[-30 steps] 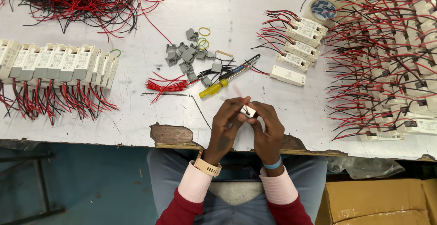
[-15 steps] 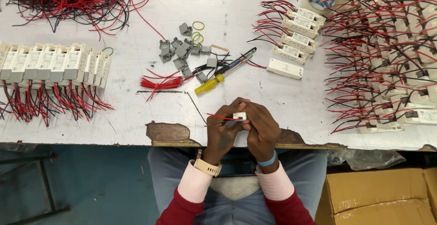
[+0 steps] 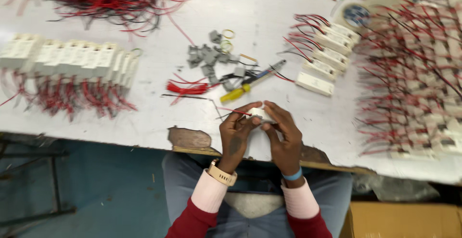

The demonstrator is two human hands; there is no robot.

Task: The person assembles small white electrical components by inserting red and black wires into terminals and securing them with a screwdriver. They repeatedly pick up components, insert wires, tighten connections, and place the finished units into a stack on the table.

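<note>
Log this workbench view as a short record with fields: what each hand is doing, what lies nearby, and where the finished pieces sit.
Left hand: left hand pinches the small white module from its left side
Right hand: right hand holds the same module from the right
Module lead: a red wire sticks out leftward
Nearest tool: yellow-handled screwdriver, just beyond the hands
Loose parts: grey clips in a heap
Left of table: row of white modules with red leads
Surface: white table, chipped at the near edge

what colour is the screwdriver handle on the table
Yellow; the screwdriver handle shows best in the head view.
</note>
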